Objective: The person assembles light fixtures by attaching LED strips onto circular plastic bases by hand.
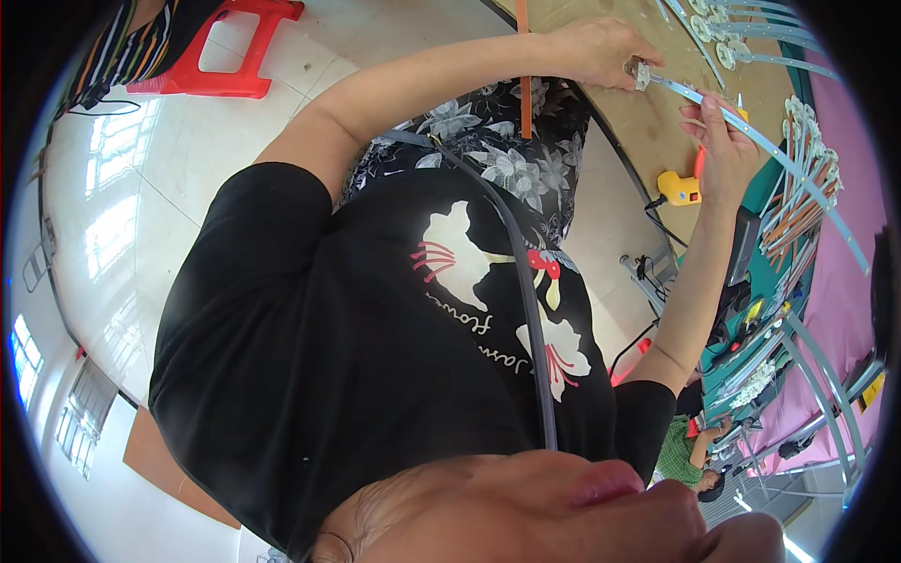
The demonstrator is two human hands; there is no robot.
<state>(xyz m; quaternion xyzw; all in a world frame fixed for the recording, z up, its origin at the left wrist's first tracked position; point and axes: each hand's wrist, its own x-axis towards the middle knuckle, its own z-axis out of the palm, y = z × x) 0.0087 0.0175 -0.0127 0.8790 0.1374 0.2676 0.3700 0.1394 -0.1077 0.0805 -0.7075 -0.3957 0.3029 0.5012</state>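
Observation:
A pale blue strap (786, 161), like a narrow belt, curves from the table edge toward the right. My left hand (605, 52) is closed on the decorated end of the strap, where a whitish, sparkling ornament (641, 75) shows at the fingertips. Further along, my right hand (721, 141) pinches the strap between thumb and fingers. Below my right hand lies a yellow glue-gun-like tool (678, 189) with a red part and a dark cord. The strap's far end hangs free over a pink cloth (845, 281).
Bundled brown and white straps (798, 202) with pale ornaments lie to the right on a green surface. More blue straps (779, 38) lie at the top right. A red stool (235, 56) stands far left. A person in green (680, 450) works lower right.

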